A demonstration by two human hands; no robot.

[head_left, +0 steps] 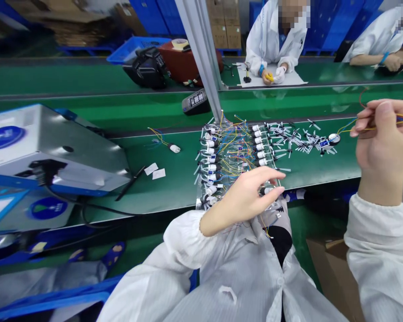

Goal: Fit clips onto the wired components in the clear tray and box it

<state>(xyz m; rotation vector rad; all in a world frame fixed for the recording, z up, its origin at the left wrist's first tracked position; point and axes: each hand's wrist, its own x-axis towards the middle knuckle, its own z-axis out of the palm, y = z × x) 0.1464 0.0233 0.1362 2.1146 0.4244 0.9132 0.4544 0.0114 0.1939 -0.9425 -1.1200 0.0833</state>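
My right hand (384,138) is raised at the right, fingers closed on thin yellow, blue and red wires (347,127). The wires lead to a small round white-and-black part (334,139) hanging over the bench. My left hand (248,194) is open, thumb and fingers apart, over the near end of a clear tray (199,202). Rows of small white-and-black cylindrical parts (212,167) with coloured wires lie along both sides of that tray. My left hand hides some of them; whether it touches the tray I cannot tell.
White-and-black cable ties (295,136) lie scattered right of the tray. A loose wired part (174,148), paper slips (159,174) and a large metal machine (57,152) are at left. A metal post (201,53) rises behind the tray. A co-worker (275,40) sits opposite.
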